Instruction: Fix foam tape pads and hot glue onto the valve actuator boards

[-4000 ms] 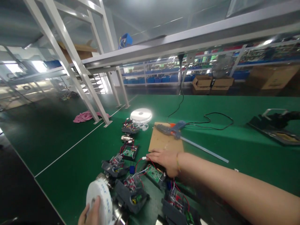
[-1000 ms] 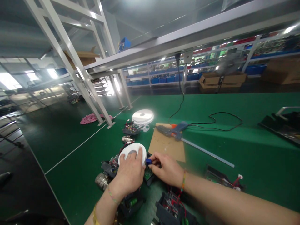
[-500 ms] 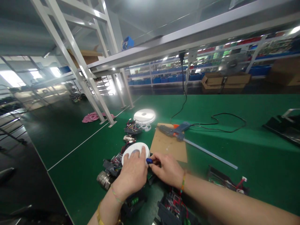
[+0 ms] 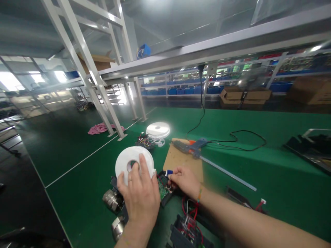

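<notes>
In the head view, your left hand (image 4: pixel 141 194) is spread wide with its fingers laid flat against the face of a white tape roll (image 4: pixel 133 163), holding it up on edge above the green surface (image 4: pixel 258 165). Just to its right, your right hand (image 4: pixel 184 179) is pinched narrow on a small blue-and-white piece (image 4: pixel 169 172), directly over an open circuit board (image 4: pixel 163 187). Beyond that hand lie a cardboard sheet (image 4: pixel 181 158) and a glue gun (image 4: pixel 190 146).
</notes>
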A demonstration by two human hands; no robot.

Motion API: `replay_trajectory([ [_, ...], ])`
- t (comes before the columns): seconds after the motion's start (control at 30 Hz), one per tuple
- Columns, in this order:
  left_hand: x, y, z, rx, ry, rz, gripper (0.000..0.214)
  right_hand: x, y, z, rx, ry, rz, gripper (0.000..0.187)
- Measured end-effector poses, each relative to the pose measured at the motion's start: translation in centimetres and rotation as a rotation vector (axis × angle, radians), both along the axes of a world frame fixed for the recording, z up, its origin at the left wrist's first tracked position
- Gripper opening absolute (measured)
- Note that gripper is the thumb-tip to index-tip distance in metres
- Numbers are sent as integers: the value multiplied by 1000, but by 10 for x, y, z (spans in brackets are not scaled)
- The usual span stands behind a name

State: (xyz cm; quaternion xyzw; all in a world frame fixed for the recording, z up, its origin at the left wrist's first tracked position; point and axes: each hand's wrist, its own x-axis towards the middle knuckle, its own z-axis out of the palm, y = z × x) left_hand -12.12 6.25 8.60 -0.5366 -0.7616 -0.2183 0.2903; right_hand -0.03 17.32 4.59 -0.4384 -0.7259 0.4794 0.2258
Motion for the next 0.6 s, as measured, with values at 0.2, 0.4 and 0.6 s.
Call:
replay_trajectory([
  [0.2, -41, -14, -13, -99, -89, -235, 67, 13, 12, 13, 216, -17, 249, 9],
  [0.4, -44, -12, -26, -245, -88, -234, 65, 19, 19, 32, 493, -146, 633, 20],
  [0.6, -40, -12, -21, -193, -38, -242, 65, 17, 17, 26, 665, -311, 858, 26],
])
